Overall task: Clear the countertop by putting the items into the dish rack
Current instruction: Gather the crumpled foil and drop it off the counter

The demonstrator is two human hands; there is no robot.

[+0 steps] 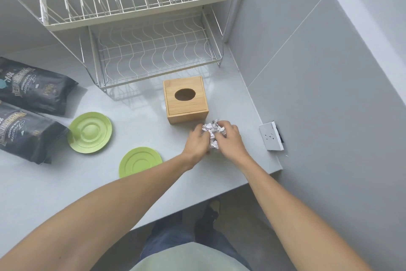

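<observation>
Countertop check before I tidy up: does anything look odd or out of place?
Yes: both hands, left and right, grip a crumpled foil-like wad beside the wooden box. It looks like rubbish, unlike the plates.

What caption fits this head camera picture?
Both hands, left and right, gather crinkly wrapped sweets beside a wooden tissue box.

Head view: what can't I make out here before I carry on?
- Crumpled wrapper: both hands, left and right, cover much of it; what it is stays unclear.
- Bags: cut off by the left edge; print too small.
- Box: inside dark through the hole.
- Rack: top cropped.
</observation>
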